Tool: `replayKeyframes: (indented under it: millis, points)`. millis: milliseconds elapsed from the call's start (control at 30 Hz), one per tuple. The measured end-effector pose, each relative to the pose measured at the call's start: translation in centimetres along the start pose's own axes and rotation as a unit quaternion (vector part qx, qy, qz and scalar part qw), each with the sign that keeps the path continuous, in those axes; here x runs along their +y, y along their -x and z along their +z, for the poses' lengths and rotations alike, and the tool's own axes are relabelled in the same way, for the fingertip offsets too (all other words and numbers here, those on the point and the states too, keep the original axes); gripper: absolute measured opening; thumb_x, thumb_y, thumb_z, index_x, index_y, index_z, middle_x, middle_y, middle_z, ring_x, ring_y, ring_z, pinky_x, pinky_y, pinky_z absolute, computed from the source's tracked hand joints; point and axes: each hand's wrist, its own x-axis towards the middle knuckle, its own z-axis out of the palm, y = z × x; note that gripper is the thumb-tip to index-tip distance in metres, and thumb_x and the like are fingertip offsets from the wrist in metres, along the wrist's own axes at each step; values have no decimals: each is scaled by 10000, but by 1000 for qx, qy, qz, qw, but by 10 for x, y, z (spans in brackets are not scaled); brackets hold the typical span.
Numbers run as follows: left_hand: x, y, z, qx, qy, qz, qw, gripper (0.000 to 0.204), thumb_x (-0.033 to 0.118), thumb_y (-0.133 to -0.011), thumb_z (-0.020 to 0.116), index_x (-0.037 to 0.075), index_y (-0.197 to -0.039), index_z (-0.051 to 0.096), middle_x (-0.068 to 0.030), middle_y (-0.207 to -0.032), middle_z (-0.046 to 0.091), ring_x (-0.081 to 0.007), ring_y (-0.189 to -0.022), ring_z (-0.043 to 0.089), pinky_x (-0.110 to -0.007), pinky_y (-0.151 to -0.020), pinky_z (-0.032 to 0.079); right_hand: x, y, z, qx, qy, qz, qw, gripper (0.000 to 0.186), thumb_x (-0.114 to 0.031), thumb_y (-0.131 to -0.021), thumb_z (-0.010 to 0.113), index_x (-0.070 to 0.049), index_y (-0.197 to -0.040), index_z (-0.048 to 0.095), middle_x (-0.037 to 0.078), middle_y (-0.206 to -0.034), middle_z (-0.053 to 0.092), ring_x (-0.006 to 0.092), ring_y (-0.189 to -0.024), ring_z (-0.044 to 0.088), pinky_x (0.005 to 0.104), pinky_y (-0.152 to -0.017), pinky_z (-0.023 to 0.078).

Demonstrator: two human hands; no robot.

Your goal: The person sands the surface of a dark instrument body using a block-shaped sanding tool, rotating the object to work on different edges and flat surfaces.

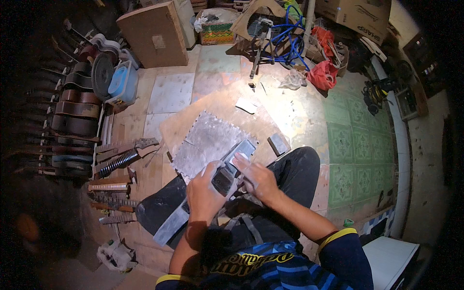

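Note:
My left hand grips a long, dusty grey workpiece that slants from between my legs up to the right and has a glossy dark section near my fingers. My right hand is closed on a small white pad, held against the workpiece's upper end. Beyond my hands, a grey mat with jagged edges lies on a tan board. A small white piece and a dark block with a pale edge lie on or beside that board.
Several guitars stand racked at left, with loose necks below. A blue tub, a large brown board, blue hose, red bags and cardboard box line the back. A white cabinet stands lower right.

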Motion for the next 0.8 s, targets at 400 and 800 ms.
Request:
replayKeyframes:
  millis: [400, 800]
  points:
    - [6, -9, 2, 7, 24, 2, 1000, 506, 254, -690, 905, 103, -1104, 656, -173, -931, 748, -374, -887, 742, -427, -751, 582, 15, -7, 11, 20, 70, 15, 997, 701, 27, -811, 616, -188, -1476, 555, 93, -1505, 562, 319, -976, 695, 402, -869, 583]
    - [-20, -15, -8, 5, 38, 34, 999, 512, 289, -698, 904, 91, -1109, 671, -188, -913, 748, -394, -885, 734, -439, -769, 575, 27, -35, 16, 147, -183, 296, 926, 635, -226, -861, 795, 13, -1412, 590, 228, -1277, 668, 307, -1188, 655, 358, -1047, 477]
